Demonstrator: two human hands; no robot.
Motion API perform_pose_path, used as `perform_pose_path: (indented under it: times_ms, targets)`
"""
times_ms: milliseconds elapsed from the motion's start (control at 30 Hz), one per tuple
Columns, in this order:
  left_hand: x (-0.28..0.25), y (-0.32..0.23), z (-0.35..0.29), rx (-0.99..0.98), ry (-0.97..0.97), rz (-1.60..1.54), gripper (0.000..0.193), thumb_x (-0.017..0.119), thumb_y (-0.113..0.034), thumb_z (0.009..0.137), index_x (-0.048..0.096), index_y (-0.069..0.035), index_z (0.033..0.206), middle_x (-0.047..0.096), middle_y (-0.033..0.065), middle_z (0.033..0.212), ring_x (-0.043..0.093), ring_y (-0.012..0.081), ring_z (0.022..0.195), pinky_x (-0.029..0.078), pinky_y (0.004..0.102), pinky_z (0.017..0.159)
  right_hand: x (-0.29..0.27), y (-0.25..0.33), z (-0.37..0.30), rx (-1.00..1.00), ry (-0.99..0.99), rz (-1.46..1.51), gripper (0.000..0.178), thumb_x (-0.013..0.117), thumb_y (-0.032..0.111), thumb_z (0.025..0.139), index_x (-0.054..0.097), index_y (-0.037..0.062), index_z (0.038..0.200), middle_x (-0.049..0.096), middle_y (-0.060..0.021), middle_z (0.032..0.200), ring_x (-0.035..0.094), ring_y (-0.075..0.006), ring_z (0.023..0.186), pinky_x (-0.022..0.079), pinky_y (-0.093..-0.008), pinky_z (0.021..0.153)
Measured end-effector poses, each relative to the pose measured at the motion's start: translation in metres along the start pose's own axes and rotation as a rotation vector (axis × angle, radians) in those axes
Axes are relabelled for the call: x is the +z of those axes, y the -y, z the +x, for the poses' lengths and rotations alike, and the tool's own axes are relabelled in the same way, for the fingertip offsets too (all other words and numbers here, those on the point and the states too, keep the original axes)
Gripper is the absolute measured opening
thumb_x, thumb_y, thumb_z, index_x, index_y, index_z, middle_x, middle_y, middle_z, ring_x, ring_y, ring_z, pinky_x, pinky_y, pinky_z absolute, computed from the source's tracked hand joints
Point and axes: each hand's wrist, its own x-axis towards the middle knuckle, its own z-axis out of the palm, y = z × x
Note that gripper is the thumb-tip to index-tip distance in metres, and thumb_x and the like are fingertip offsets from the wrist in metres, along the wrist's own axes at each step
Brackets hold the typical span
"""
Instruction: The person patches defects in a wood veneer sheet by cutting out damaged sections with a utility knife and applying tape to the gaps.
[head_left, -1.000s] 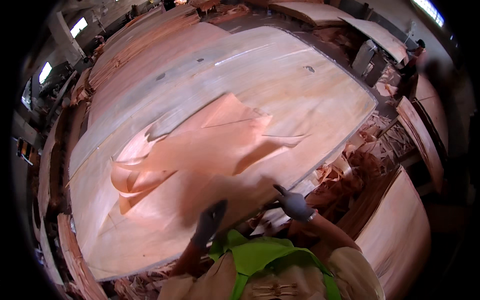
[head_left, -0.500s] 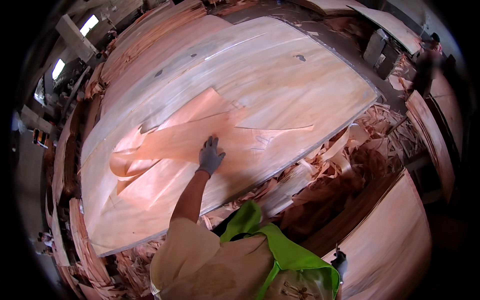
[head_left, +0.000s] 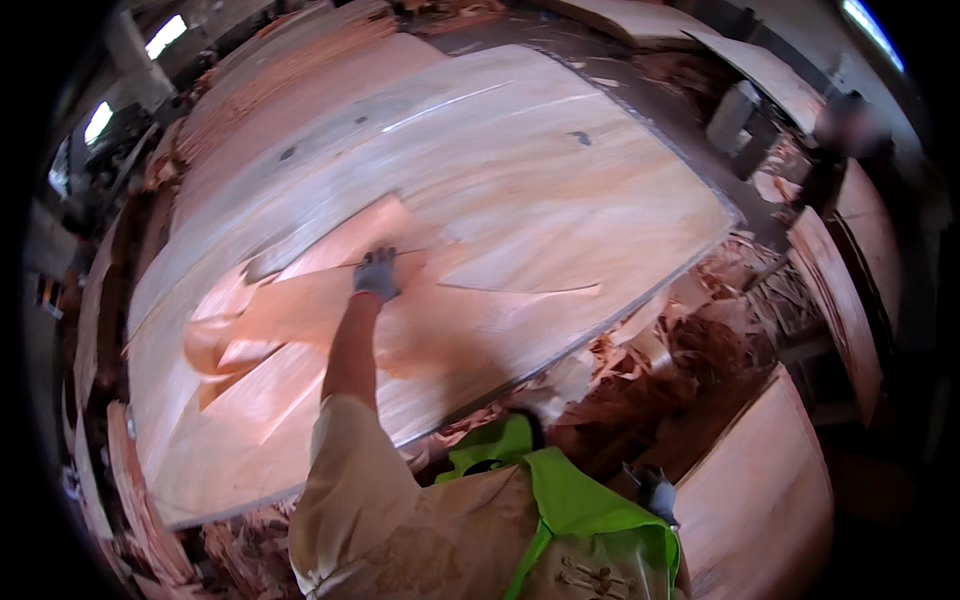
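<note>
At eleven o'clock from the torso [head_left: 470,530], the left hand [head_left: 376,275] lies wide on thin veneer [head_left: 300,308]; light, even pressure should limit splitting. The right hand's [head_left: 656,496] grip, three o'clock, I can't tell.

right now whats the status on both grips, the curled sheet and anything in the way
Left grip on curled sheet; right grip beside wood stack, hold unclear. Sheet lies on big board, left end curled. Scraps heaped alongside.

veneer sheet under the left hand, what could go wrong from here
The thin veneer sheet could split if the left hand presses or drags hard. Its curled left end might crease if flattened. Loose veneer scraps heaped along the pale panel could get underfoot.
</note>
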Motion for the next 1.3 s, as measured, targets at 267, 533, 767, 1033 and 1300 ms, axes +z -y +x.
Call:
perform_pose_path:
  times_ms: [267,533,767,1033,1300]
  targets:
    - [0.011,0.004,0.028,0.048,0.071,-0.049,0.095,0.081,-0.038,0.058,0.032,-0.019,0.138,0.049,0.0112,0.129,0.046,0.0317,0.12,0.034,0.049,0.1,-0.043,-0.015,0.092,-0.081,0.163,-0.1,0.022,0.056,0.016,0.08,0.066,0.0218,0.098,0.062,-0.0087,0.104,0.062,-0.0314,0.081,0.051,-0.0423,0.065]
    - [0.026,0.056,0.053,0.151,-0.128,-0.228,0.032,0.069,-0.023,0.07,0.063,-0.014,0.1,0.065,0.0133,0.093,0.062,0.0314,0.085,0.047,0.0445,0.073,-0.078,0.045,0.213,-0.238,0.06,0.062,0.024,0.061,0.016,0.076,0.064,0.0158,0.099,0.061,-0.0107,0.109,0.062,-0.0322,0.088,0.051,-0.0394,0.071]
    - [-0.181,0.003,0.071,0.03,-0.737,-0.041,0.025,0.055,-0.017,0.083,0.062,-0.015,0.108,0.063,0.0135,0.072,0.059,0.0321,0.067,0.047,0.0424,0.07,-0.146,0.121,0.359,-0.58,-0.071,0.246,0.035,0.052,-0.004,0.078,0.061,0.0095,0.109,0.062,-0.0106,0.103,0.064,-0.0248,0.085,0.051,-0.0312,0.072]
    - [-0.286,-0.216,0.066,0.228,-1.011,-0.104,0.04,0.054,-0.007,0.074,0.06,-0.01,0.113,0.062,0.01,0.103,0.058,0.0278,0.091,0.047,0.0388,0.077,-0.276,0.154,0.523,-0.648,-0.252,0.674,0.044,0.043,-0.013,0.074,0.054,-0.0007,0.115,0.059,-0.0087,0.102,0.051,-0.0078,0.062,0.045,-0.0219,0.062]
    - [-0.172,-0.43,0.177,0.209,-0.689,-0.265,0.032,0.052,-0.014,0.077,0.058,-0.009,0.109,0.061,0.0084,0.104,0.06,0.0229,0.093,0.047,0.0368,0.074,-0.289,0.076,0.655,-0.71,-0.039,0.629,0.036,0.054,-0.01,0.076,0.057,0.002,0.11,0.061,-0.0122,0.093,0.062,-0.0159,0.073,0.048,-0.0243,0.063]
